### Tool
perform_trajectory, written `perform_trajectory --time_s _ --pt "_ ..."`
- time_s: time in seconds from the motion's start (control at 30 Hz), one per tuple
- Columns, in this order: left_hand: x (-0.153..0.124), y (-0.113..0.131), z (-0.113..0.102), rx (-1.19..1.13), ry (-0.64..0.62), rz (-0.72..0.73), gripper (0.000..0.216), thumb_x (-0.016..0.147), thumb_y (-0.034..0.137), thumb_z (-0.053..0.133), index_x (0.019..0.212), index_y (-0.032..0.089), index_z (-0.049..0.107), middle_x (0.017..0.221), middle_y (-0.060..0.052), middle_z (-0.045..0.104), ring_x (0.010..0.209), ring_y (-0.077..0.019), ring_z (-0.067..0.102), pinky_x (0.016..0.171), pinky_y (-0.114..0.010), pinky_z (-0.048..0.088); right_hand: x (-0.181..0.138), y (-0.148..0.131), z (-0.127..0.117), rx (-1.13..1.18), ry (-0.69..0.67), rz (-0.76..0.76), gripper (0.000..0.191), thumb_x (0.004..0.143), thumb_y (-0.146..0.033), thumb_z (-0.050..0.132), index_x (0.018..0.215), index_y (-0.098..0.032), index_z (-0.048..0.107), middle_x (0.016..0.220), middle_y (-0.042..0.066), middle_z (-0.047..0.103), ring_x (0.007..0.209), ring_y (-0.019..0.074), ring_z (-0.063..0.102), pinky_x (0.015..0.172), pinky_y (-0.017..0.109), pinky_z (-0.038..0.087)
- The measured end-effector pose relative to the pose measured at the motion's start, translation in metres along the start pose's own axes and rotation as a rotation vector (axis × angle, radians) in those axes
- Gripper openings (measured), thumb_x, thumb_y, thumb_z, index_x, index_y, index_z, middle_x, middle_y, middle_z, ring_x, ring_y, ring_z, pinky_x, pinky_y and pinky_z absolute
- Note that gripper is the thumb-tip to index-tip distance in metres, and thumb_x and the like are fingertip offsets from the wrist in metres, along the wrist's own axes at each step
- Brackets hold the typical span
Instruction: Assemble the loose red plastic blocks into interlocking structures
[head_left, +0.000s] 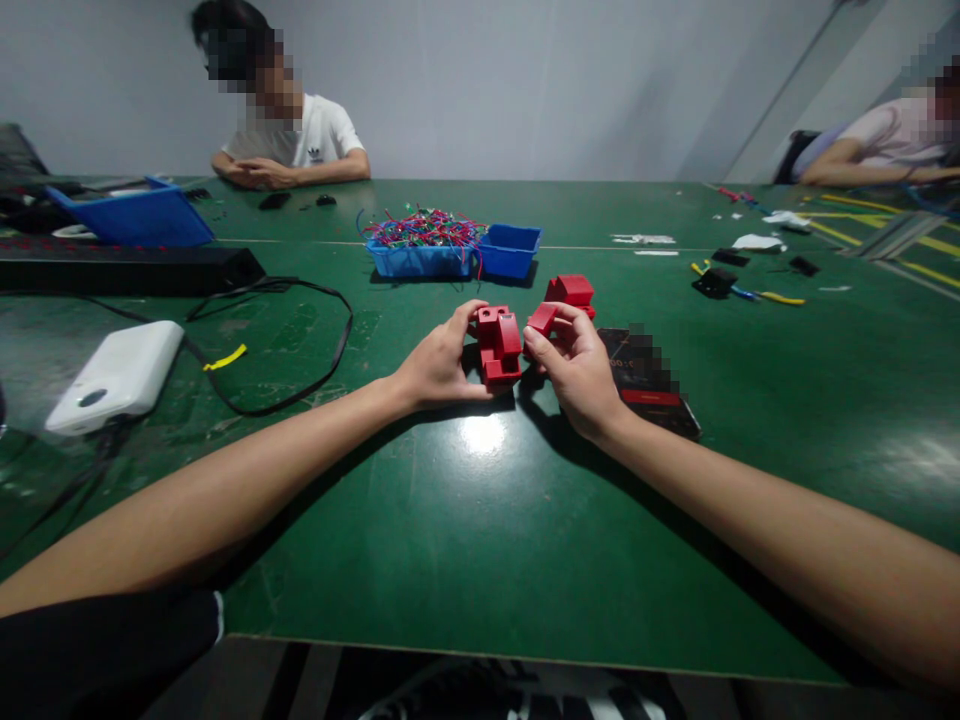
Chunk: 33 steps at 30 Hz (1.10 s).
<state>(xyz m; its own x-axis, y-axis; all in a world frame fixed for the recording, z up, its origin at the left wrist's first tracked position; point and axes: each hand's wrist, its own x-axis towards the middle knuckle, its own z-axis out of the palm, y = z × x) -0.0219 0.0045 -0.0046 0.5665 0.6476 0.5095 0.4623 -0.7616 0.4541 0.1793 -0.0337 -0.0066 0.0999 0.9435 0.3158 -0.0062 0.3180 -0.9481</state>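
My left hand [444, 362] grips a red block-shaped part [499, 345] with round holes in its top and a notched front. Between the thumb and fingers of my right hand [581, 372] is a smaller red piece [541, 319], just to the right of that part and apart from it. Another red block [571, 291] rests on the green table behind my right hand. Beside my right wrist lies a phone [652, 385] with a dark screen, partly covered by the hand.
Two blue bins [420, 262] stand ahead, one heaped with coloured wires [424, 228]. At left are a white power bank [116, 375], a black cable [346, 335] and a black bar [127, 272]. Pliers [780, 298] lie at right. Two people sit across the table.
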Motion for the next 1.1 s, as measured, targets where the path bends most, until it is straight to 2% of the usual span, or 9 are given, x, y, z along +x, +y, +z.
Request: perform_trajectory --time_s 0.73,0.87,1.1 --pt "0.0000 -0.0020 0.0010 -0.004 0.002 -0.002 0.099 0.064 0.048 0.083 0.142 0.017 0.032 0.139 -0.021 0.057 0.120 -0.0334 0.065 0.100 -0.045 0.055 -0.0002 -0.0007 0.0005 0.023 0.005 -0.011 0.049 0.078 -0.052 0.078 0.113 -0.027 0.055 0.107 0.004 0.064 0.084 0.0174 0.060 0.073 0.033 0.051" --pt "-0.0002 -0.0021 0.0007 -0.006 0.001 -0.009 0.100 0.063 0.046 0.084 0.144 0.018 0.032 0.140 -0.020 0.057 0.120 -0.0337 0.065 0.100 -0.046 0.055 -0.0009 -0.0040 0.0013 0.037 -0.028 0.012 0.044 0.084 -0.057 0.070 0.113 -0.026 0.058 0.105 0.003 0.066 0.075 0.0153 0.059 0.066 0.032 0.051" --pt "0.0002 -0.0034 0.0013 -0.018 0.008 0.029 0.098 0.066 0.049 0.081 0.143 0.016 0.031 0.140 -0.023 0.056 0.123 -0.0351 0.063 0.100 -0.048 0.055 -0.0029 -0.0055 0.0009 0.073 -0.038 0.087 0.055 0.086 -0.072 0.059 0.106 -0.021 0.067 0.093 0.003 0.070 0.060 0.0101 0.056 0.056 0.028 0.047"
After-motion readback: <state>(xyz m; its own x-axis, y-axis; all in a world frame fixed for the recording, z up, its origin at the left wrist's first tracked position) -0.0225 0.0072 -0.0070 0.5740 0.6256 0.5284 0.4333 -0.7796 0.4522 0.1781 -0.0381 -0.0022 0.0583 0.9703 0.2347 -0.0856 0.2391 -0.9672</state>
